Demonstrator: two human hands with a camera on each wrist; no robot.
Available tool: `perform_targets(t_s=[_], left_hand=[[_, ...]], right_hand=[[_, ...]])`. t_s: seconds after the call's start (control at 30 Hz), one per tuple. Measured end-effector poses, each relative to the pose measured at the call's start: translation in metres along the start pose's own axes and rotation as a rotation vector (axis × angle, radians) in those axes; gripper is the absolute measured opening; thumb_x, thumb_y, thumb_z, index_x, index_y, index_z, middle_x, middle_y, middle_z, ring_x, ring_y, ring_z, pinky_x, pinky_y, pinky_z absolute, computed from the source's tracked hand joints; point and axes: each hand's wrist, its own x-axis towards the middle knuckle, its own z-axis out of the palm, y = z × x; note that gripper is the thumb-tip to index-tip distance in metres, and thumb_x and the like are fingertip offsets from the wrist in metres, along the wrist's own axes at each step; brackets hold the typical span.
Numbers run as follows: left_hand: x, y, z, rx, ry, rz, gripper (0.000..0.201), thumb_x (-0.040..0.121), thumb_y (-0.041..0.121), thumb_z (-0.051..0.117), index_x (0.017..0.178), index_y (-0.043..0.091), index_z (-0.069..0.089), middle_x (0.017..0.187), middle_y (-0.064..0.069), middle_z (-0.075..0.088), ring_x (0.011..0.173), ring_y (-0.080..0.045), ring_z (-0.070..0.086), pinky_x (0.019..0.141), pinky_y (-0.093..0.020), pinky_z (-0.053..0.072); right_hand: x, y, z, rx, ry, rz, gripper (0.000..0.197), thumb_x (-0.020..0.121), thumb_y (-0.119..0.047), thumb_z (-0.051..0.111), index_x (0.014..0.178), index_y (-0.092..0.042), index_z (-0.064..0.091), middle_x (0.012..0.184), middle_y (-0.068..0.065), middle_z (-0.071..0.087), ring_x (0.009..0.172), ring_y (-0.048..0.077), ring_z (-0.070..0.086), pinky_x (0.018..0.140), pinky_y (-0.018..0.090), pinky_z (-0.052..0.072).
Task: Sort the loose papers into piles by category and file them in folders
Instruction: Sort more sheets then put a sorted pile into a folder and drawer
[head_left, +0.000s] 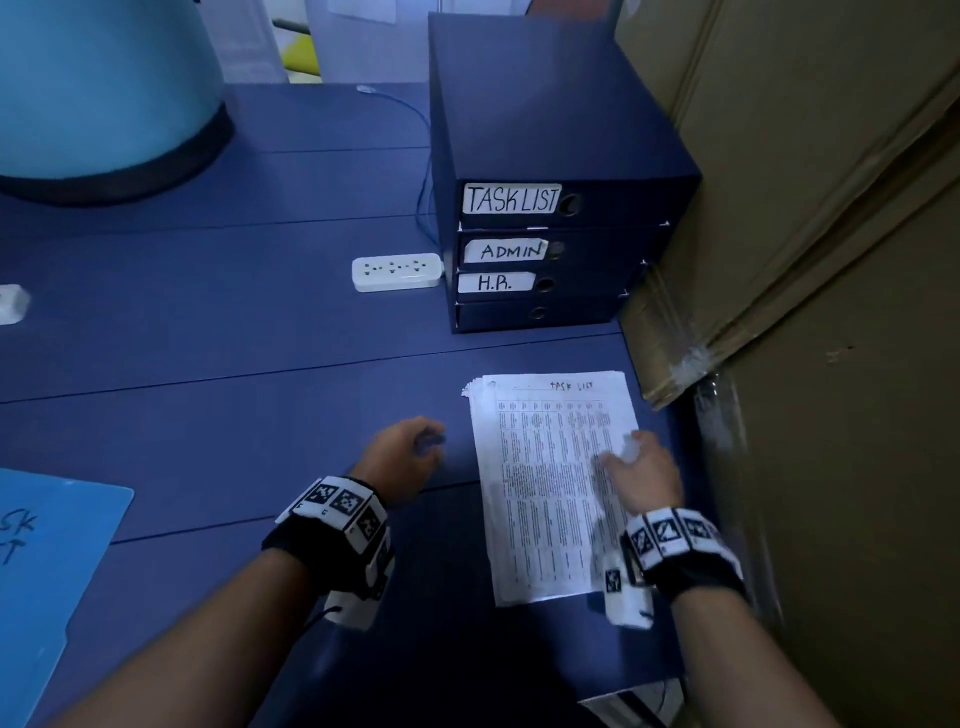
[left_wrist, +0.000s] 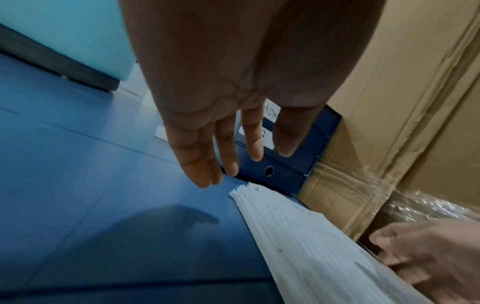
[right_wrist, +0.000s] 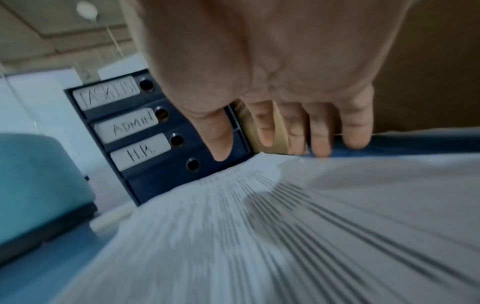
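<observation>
Paper stack: one pile of printed sheets (head_left: 550, 483), top sheet headed "TASK LIST", table of small print below. Lies flat near the right edge of the blue desk (head_left: 234, 322), just in front of the binders. Left edges of the sheets fan slightly, seen from the left wrist view (left_wrist: 293, 232).
Right hand: right hand (head_left: 644, 475) over the right part of the pile, palm down. Fingers straight, a little spread (right_wrist: 320, 131), holding nothing. Blurred; cannot tell whether the fingertips touch the paper.
Left hand: left hand (head_left: 402, 452) above bare desk just left of the pile, apart from the paper. Fingers extended and relaxed (left_wrist: 228, 152), nothing in them; its shadow falls on the desk below.
Binders: four dark blue binders (head_left: 550, 260) stacked flat beyond the pile, spines facing the person. Labels top down: "TASK LIST", "ADMIN", "H.R."; bottom spine unlabelled. Each spine has a round finger hole.
Blue folder: light blue folder (head_left: 57, 566) at the near left of the desk, handwriting partly visible, well apart from the pile.
Power strip: white power strip (head_left: 396, 271) on the desk, just left of the binders; a thin cable runs behind it.
Cardboard: large brown boxes (head_left: 810, 208) against the desk's right side, touching the binder stack.
Far left: pale blue rounded object with dark base (head_left: 104, 104) on the desk.
</observation>
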Motion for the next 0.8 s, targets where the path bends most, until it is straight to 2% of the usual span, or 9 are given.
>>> perform_targets(t_s=[0.1, 0.23, 0.37, 0.43, 0.47, 0.57, 0.63, 0.7, 0.8], left_hand=[[0.001, -0.011, 0.021, 0.040, -0.088, -0.036, 0.032, 0.087, 0.009, 0.065, 0.118, 0.008, 0.060, 0.107, -0.004, 0.062, 0.097, -0.021, 0.060, 0.093, -0.028, 0.045], [-0.003, -0.019, 0.036, 0.056, -0.239, -0.089, 0.051, 0.087, 0.018, 0.066, 0.135, 0.014, 0.048, 0.124, -0.004, 0.055, 0.114, -0.020, 0.055, 0.097, -0.025, 0.038], [-0.011, -0.026, 0.037, 0.040, -0.331, -0.102, 0.072, 0.084, 0.032, 0.068, 0.145, 0.015, 0.033, 0.141, -0.001, 0.045, 0.129, -0.020, 0.045, 0.107, -0.030, 0.035], [-0.013, -0.036, 0.031, 0.003, -0.297, -0.123, 0.081, 0.077, 0.039, 0.071, 0.144, 0.013, 0.034, 0.143, -0.004, 0.045, 0.128, -0.023, 0.047, 0.109, -0.038, 0.037], [-0.017, -0.041, 0.024, -0.030, -0.261, -0.151, 0.082, 0.076, 0.036, 0.072, 0.144, 0.014, 0.034, 0.142, -0.007, 0.047, 0.126, -0.025, 0.049, 0.107, -0.041, 0.039], [-0.026, -0.065, -0.001, 0.004, -0.154, -0.231, 0.081, 0.080, 0.029, 0.071, 0.148, 0.015, 0.028, 0.144, -0.012, 0.044, 0.128, -0.028, 0.046, 0.102, -0.033, 0.039], [-0.036, -0.084, -0.020, -0.003, -0.109, -0.259, 0.078, 0.082, 0.025, 0.070, 0.148, 0.015, 0.029, 0.146, -0.012, 0.042, 0.130, -0.028, 0.045, 0.103, -0.035, 0.039], [-0.049, -0.101, -0.039, -0.037, -0.079, -0.279, 0.085, 0.074, 0.034, 0.073, 0.146, 0.015, 0.032, 0.145, -0.011, 0.044, 0.129, -0.028, 0.046, 0.106, -0.041, 0.039], [-0.065, -0.135, -0.060, -0.117, -0.065, -0.299, 0.101, 0.056, 0.049, 0.068, 0.145, 0.015, 0.034, 0.143, -0.008, 0.047, 0.127, -0.027, 0.048, 0.106, -0.046, 0.040]], right_hand=[[-0.015, 0.029, 0.015, -0.120, 0.025, 0.071, 0.071, 0.088, -0.040, 0.065, 0.145, -0.012, 0.032, 0.145, 0.016, 0.040, 0.131, 0.037, 0.038, 0.105, 0.046, 0.036], [-0.024, 0.034, 0.024, -0.073, 0.066, 0.052, 0.073, 0.086, -0.042, 0.065, 0.146, -0.016, 0.032, 0.150, 0.010, 0.037, 0.134, 0.034, 0.032, 0.109, 0.049, 0.032], [-0.042, 0.018, 0.043, -0.099, -0.031, -0.003, 0.080, 0.090, -0.042, 0.062, 0.153, -0.016, 0.021, 0.159, 0.005, 0.025, 0.144, 0.032, 0.020, 0.115, 0.050, 0.026], [-0.055, 0.006, 0.059, -0.086, -0.054, -0.050, 0.080, 0.090, -0.043, 0.062, 0.153, -0.015, 0.021, 0.158, 0.005, 0.026, 0.144, 0.032, 0.020, 0.115, 0.050, 0.026], [-0.062, -0.001, 0.066, -0.077, -0.068, -0.065, 0.079, 0.090, -0.043, 0.062, 0.152, -0.014, 0.022, 0.158, 0.006, 0.028, 0.144, 0.031, 0.021, 0.115, 0.051, 0.028], [-0.080, -0.022, 0.092, -0.079, -0.136, -0.116, 0.078, 0.090, -0.042, 0.061, 0.151, -0.014, 0.022, 0.156, 0.006, 0.028, 0.143, 0.030, 0.022, 0.113, 0.051, 0.029], [-0.093, -0.036, 0.110, -0.077, -0.173, -0.163, 0.077, 0.089, -0.043, 0.062, 0.150, -0.015, 0.025, 0.154, 0.005, 0.032, 0.140, 0.029, 0.025, 0.111, 0.051, 0.032], [-0.108, -0.051, 0.128, -0.097, -0.183, -0.206, 0.075, 0.088, -0.043, 0.062, 0.148, -0.015, 0.027, 0.152, 0.006, 0.034, 0.138, 0.029, 0.027, 0.110, 0.051, 0.034], [-0.126, -0.069, 0.147, -0.153, -0.196, -0.232, 0.073, 0.089, -0.043, 0.061, 0.148, -0.015, 0.027, 0.153, 0.005, 0.033, 0.137, 0.030, 0.027, 0.109, 0.049, 0.035]])
